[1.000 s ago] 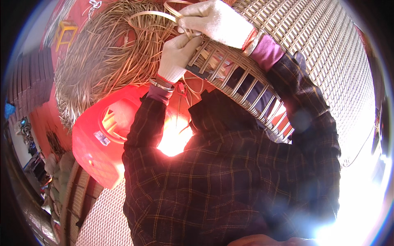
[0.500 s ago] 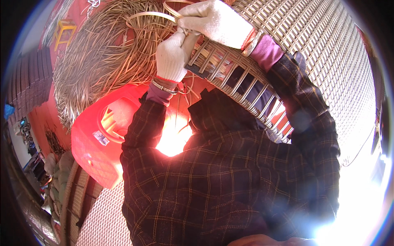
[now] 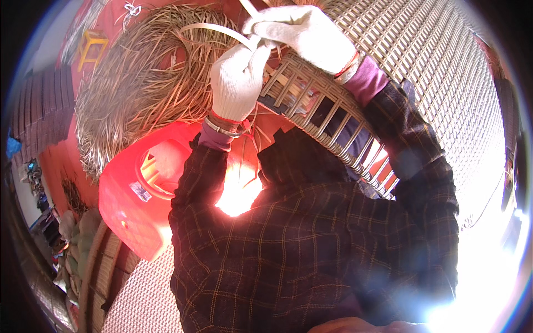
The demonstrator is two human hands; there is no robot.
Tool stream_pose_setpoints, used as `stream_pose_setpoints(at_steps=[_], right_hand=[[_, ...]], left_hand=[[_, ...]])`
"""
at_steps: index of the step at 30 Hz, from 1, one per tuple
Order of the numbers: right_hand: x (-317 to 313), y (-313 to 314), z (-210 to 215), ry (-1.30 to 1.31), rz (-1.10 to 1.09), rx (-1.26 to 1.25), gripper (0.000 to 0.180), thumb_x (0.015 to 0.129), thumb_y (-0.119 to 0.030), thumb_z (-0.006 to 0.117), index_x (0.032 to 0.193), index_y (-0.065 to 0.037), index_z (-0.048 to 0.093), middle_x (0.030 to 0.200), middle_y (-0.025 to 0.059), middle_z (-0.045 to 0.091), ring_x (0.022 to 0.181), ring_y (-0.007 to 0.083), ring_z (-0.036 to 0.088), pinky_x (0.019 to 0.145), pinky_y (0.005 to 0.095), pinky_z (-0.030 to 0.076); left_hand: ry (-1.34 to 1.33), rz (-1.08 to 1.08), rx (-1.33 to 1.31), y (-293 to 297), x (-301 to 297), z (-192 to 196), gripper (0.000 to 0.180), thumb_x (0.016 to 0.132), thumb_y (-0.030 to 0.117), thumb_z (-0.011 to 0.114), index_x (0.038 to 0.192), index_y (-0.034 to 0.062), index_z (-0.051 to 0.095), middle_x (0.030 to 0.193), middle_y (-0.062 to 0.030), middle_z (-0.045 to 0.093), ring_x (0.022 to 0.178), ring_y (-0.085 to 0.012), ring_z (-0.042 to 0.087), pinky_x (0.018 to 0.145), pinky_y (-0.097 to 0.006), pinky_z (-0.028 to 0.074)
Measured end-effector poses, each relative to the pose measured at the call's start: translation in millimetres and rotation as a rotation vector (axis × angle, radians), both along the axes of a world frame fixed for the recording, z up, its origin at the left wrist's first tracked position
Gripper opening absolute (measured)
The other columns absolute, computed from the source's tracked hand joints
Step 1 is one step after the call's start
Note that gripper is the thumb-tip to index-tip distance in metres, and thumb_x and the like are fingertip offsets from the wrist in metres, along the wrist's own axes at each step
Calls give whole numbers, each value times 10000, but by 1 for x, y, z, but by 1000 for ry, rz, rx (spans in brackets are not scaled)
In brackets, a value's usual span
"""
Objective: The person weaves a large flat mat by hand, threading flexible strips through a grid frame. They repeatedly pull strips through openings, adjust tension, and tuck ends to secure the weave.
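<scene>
Looking down from the head view, the flat cane strip point(image 3: 214, 28) curves across the upper centre of the frame, its long axis running left to right, its right end meeting both gloves. The left hand point(image 3: 237, 77) pinches it from below; the right hand point(image 3: 302, 33) closes on it above the woven basket rim point(image 3: 316, 105).

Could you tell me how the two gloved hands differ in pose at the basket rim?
The left hand points fingers up, wrist low, while the right hand lies across the basket rim from the upper right. The left pinches the curved strip; the right's grip is unclear. Both wear white gloves and meet at the strip.
</scene>
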State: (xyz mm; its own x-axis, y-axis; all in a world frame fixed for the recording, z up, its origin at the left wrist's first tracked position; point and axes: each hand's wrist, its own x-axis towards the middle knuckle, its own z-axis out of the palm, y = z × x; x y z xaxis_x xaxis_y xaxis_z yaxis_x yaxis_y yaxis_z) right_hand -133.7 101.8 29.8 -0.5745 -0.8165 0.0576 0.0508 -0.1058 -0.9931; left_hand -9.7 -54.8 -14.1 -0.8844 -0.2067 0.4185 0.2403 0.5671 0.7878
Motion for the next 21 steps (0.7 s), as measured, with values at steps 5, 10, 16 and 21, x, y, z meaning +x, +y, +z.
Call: stream_pose_setpoints(at_steps=[5,10,16,21], right_hand=[[-2,10,-11,67,-53,-109,265,1076,-148,686,1258,23,775,1144,74,798,1041,158,726,955,322,578],[16,16,-9,124,-74,-212,313,1075,-157,695,1315,34,757,1261,99,780,1147,156,707,1037,333,569],[39,34,11,215,-233,-128,329,1095,-201,685,1307,41,751,1179,86,789,1085,145,718,1007,331,578],[60,64,30,147,-428,87,403,1109,-344,668,1310,-8,761,1139,77,800,1024,136,726,940,329,592]], left_hand=[[-55,-85,-14,5,1,28,157,1045,105,702,1071,-34,771,856,-173,725,745,-322,695,681,-385,540],[9,-149,-189,4,-2,50,127,1024,74,702,1061,-27,770,899,-145,755,769,-290,726,696,-369,577],[-91,-314,-142,-2,-6,78,131,1018,86,714,1086,12,798,887,-118,761,755,-210,730,672,-332,576],[-41,-270,-3,-46,-10,112,171,1051,61,651,1154,-16,765,1019,-20,766,911,-75,707,742,-249,573]])
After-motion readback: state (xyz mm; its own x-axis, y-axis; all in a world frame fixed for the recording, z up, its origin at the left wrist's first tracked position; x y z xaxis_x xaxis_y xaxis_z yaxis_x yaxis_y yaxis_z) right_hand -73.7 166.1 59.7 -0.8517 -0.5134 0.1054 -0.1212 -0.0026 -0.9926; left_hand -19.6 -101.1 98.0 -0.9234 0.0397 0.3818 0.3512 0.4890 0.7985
